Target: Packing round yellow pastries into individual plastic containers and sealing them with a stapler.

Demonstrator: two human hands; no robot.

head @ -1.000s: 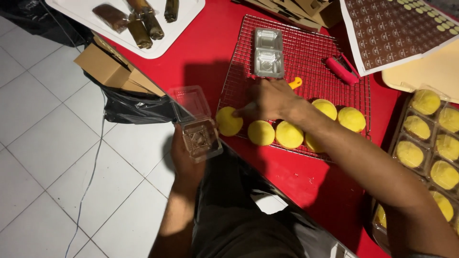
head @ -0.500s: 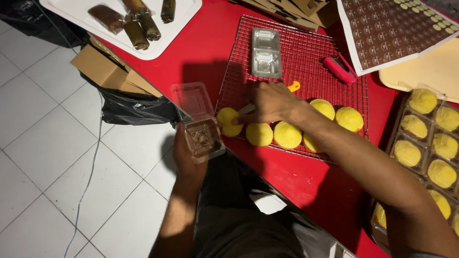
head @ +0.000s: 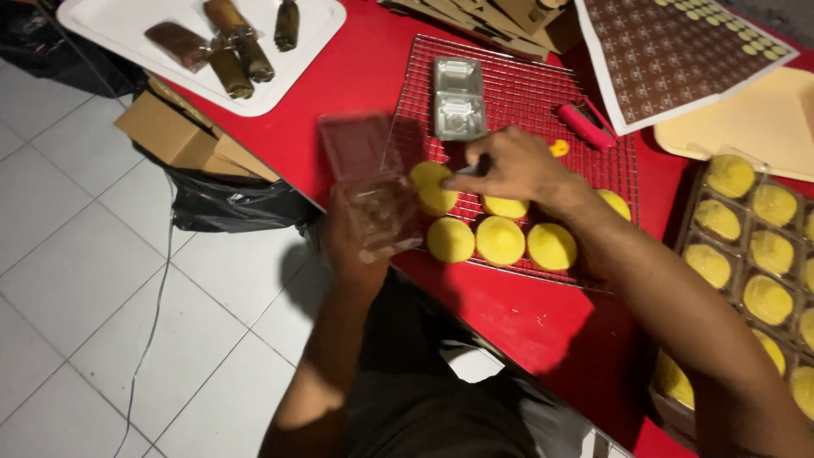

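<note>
My left hand (head: 356, 246) grips a clear plastic clamshell box (head: 373, 191) from below, lid hinged open, tilted; blurred, so contents can't be told. Box sits just off the desk (head: 339, 102) edge, over the floor. Up-left of that hand: white tray (head: 288, 80) w/ leaf-wrapped rolls (head: 233, 64); below the tray, folded cardboard (head: 182, 140) and a black bag (head: 229, 199).

Just right of the box: yellow round cake (head: 431, 187) on the wire rack (head: 517, 93), touching my right-hand fingertips. My right hand (head: 509, 165) is closed in a pinch; a thin tool w/ yellow end (head: 558, 148) pokes out behind it. Whether I grip cake or tool: can't tell. Below the right hand, three more yellow cakes (head: 500, 240) in a row on the rack. Above it, an empty clear insert (head: 459, 97). Up-right: red pen-like item (head: 585, 127), brown patterned sticker sheet (head: 678, 51). Far right: tray of yellow cakes (head: 755, 246).
</note>
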